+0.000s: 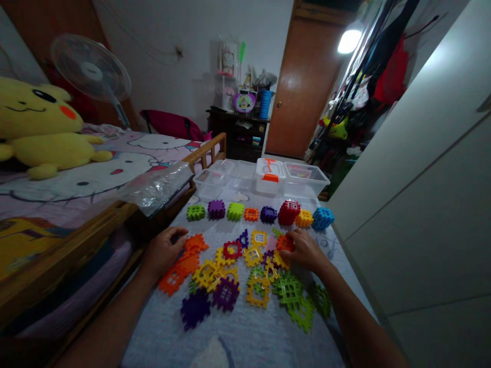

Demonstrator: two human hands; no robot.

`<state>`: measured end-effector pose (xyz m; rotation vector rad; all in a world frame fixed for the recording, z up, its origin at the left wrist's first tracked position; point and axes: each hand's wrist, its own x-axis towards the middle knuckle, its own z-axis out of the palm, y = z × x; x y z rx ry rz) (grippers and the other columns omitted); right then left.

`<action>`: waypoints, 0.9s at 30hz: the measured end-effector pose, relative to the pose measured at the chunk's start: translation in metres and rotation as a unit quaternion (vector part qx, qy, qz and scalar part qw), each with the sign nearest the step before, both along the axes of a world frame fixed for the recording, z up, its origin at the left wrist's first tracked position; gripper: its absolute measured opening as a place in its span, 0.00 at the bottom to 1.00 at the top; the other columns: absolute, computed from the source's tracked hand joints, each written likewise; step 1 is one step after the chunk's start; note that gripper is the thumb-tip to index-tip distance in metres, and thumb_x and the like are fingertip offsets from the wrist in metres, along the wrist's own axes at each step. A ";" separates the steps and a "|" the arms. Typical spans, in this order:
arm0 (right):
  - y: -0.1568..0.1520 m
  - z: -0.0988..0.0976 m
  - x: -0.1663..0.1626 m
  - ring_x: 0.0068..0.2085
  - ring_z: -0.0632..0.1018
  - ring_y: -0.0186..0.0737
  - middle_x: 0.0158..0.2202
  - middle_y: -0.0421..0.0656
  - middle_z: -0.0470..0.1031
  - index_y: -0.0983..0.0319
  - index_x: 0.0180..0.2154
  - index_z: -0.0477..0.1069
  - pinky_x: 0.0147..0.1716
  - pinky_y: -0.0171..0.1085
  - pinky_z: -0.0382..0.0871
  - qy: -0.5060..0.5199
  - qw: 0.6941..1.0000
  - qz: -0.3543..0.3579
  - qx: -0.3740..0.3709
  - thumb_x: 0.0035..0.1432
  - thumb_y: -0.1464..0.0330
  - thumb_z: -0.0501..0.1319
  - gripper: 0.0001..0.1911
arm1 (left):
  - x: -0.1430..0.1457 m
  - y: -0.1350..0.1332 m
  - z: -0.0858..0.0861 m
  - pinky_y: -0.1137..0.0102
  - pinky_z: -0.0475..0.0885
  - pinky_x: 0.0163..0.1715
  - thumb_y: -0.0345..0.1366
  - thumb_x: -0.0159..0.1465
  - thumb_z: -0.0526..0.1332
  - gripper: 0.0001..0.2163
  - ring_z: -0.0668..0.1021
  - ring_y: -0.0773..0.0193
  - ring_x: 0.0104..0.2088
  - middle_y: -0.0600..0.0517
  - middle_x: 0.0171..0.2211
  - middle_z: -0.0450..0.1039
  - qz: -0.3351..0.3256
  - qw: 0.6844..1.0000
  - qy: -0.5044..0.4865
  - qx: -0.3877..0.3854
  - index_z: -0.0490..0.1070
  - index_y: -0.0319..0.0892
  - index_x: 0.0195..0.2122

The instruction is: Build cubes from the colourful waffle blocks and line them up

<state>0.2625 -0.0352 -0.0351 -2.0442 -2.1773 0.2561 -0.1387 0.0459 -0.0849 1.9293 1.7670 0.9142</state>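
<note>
Several flat plastic waffle tiles (230, 276) in orange, yellow, purple and green lie scattered on a grey mat (238, 337). My left hand (164, 250) rests on the orange tiles (184, 263) at the pile's left, fingers curled over one. My right hand (305, 248) is closed on an orange tile (284, 242) at the pile's right. Beyond the pile stands a row of built cubes: green (196, 212), purple (217, 209), a taller red one (289, 212) and blue (322, 218) among them.
Clear plastic boxes (305, 179) and one with an orange latch (269, 176) stand behind the cubes. A wooden bed frame (95, 225) with a yellow plush toy (42, 128) runs along the left. A white wardrobe (422, 179) closes the right side.
</note>
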 end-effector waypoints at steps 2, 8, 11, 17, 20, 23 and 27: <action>0.000 -0.002 0.000 0.41 0.72 0.45 0.39 0.49 0.71 0.63 0.37 0.71 0.40 0.38 0.64 -0.002 1.000 -0.002 0.005 0.50 0.60 0.63 0.15 | 0.000 0.000 0.001 0.66 0.72 0.47 0.46 0.55 0.56 0.16 0.79 0.55 0.41 0.48 0.39 0.79 0.000 1.000 0.001 0.004 0.76 0.43 0.36; 0.000 0.001 -0.004 0.40 0.71 0.45 0.38 0.48 0.71 0.63 0.37 0.70 0.40 0.38 0.63 -0.014 0.999 0.004 0.036 0.48 0.63 0.63 0.14 | 0.000 -0.001 -0.001 0.66 0.71 0.47 0.46 0.56 0.56 0.15 0.79 0.55 0.41 0.49 0.39 0.79 -0.009 1.000 -0.004 -0.002 0.75 0.43 0.37; 0.011 0.014 -0.014 0.42 0.70 0.47 0.40 0.48 0.70 0.63 0.40 0.69 0.42 0.40 0.63 -0.013 0.996 0.033 0.084 0.48 0.59 0.64 0.20 | -0.001 0.000 -0.003 0.65 0.71 0.48 0.46 0.57 0.56 0.15 0.78 0.55 0.42 0.48 0.40 0.78 -0.013 1.000 -0.007 -0.005 0.74 0.43 0.37; 0.063 0.041 -0.049 0.45 0.67 0.50 0.42 0.48 0.69 0.62 0.41 0.70 0.45 0.42 0.60 -0.050 0.989 0.085 0.110 0.47 0.58 0.66 0.21 | 0.000 -0.001 -0.002 0.64 0.71 0.47 0.46 0.56 0.56 0.15 0.78 0.55 0.42 0.47 0.40 0.78 -0.010 1.000 -0.020 -0.005 0.74 0.43 0.37; 0.093 0.042 -0.061 0.47 0.66 0.52 0.45 0.49 0.68 0.61 0.40 0.71 0.46 0.44 0.59 -0.076 0.989 0.083 0.099 0.46 0.55 0.67 0.21 | 0.003 -0.002 0.002 0.64 0.71 0.47 0.46 0.56 0.56 0.14 0.78 0.55 0.42 0.48 0.39 0.78 -0.007 1.000 -0.029 -0.001 0.74 0.43 0.36; 0.114 0.035 -0.067 0.49 0.65 0.52 0.46 0.49 0.68 0.60 0.39 0.72 0.48 0.46 0.57 -0.091 0.988 0.092 0.081 0.45 0.51 0.67 0.24 | 0.004 -0.003 0.005 0.64 0.71 0.47 0.45 0.56 0.56 0.14 0.78 0.55 0.41 0.48 0.38 0.78 -0.009 0.999 -0.034 0.000 0.74 0.43 0.35; 0.127 0.025 -0.071 0.50 0.64 0.53 0.46 0.51 0.68 0.61 0.39 0.73 0.49 0.47 0.56 -0.099 0.987 0.102 0.069 0.43 0.50 0.68 0.26 | 0.005 -0.004 0.005 0.65 0.71 0.46 0.44 0.57 0.56 0.13 0.78 0.56 0.41 0.48 0.38 0.78 -0.015 0.999 -0.030 0.007 0.74 0.43 0.35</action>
